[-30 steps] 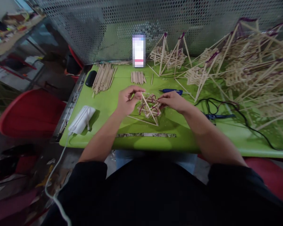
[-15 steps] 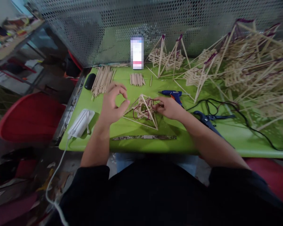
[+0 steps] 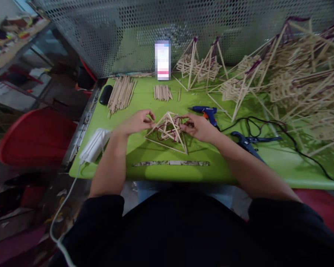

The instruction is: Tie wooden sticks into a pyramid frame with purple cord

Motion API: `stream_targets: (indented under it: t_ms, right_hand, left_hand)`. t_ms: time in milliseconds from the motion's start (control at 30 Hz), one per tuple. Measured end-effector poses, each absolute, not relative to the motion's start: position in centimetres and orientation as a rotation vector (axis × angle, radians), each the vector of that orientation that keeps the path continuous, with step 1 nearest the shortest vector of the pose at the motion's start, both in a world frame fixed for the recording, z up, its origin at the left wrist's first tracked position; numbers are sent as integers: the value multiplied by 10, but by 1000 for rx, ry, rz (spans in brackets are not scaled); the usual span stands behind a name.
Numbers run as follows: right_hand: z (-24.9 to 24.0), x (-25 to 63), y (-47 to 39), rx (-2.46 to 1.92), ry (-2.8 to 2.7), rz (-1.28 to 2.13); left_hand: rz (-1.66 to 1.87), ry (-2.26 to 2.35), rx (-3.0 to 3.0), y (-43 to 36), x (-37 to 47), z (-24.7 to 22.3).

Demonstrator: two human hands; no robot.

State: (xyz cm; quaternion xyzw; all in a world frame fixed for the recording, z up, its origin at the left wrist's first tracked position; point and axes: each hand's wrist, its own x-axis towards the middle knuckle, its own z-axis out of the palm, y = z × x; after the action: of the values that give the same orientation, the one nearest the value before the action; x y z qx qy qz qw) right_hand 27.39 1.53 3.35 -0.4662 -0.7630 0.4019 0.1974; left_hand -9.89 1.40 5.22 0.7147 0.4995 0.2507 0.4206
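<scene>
A small pyramid of wooden sticks [image 3: 169, 115] stands in front of me, with a stack of short sticks inside and purple string [image 3: 158, 134] looped about it. At its left side is my left hand [image 3: 135, 122], fingers curved and apart from the thumb. Whether its fingertips touch the sticks I cannot tell. My right hand [image 3: 200, 128] pinches the pyramid's right side, near the string. A blue glue gun [image 3: 207, 110] lies beyond the right hand. Nearer to me is a flat, patterned strip [image 3: 171, 163].
Thin sticks [image 3: 121, 94] and shorter sticks [image 3: 163, 93] lie farther back. A phone [image 3: 163, 61] leans on the perforated panel. Finished stick frames [image 3: 295, 78] crowd the right. Blue pipe cutters [image 3: 246, 141], a black cable [image 3: 289, 142] and a white power strip [image 3: 94, 144] lie on the green table.
My left hand has come down to the pyramid's left side, its thumb-and-finger ring opened out. My right hand stays at the pyramid's right side.
</scene>
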Motion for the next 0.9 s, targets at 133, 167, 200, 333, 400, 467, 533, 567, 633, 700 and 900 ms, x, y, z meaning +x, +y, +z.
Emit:
stream_targets:
  t_ms: [133, 167, 200, 333, 400, 467, 533, 567, 633, 700, 900]
  right_hand:
    - [37, 270, 14, -1326, -2125, 1154]
    - [38, 270, 14, -1327, -2122, 1145]
    - [38, 269, 14, -1328, -2123, 1129]
    - [37, 269, 14, -1328, -2173, 1068]
    - [37, 269, 14, -1326, -2204, 1044]
    - [36, 270, 13, -1326, -2216, 1022]
    - [36, 270, 13, -1327, -2214, 1004]
    - [36, 270, 13, -1328, -2212, 998]
    - [36, 270, 13, -1334, -2202, 1005]
    - [35, 270, 14, -1341, -2178, 1042]
    - [22, 270, 20, -1294, -2026, 1121]
  left_hand:
    - [443, 1179, 1511, 25, -94, 45]
    - [443, 1154, 1499, 26, -92, 44]
    - [440, 1127, 1501, 27, -90, 42]
    - [422, 1099, 1545, 27, -85, 38]
    - [410, 1141, 1543, 27, -86, 37]
    - [464, 1174, 1592, 27, -90, 36]
    - [587, 1178, 1687, 29, -96, 35]
    - [641, 1171, 1721, 30, -100, 35]
    - [655, 1153, 1716, 32, -106, 36]
    - [595, 1145, 1641, 32, -111, 38]
    - [649, 1224, 1513, 25, -106, 48]
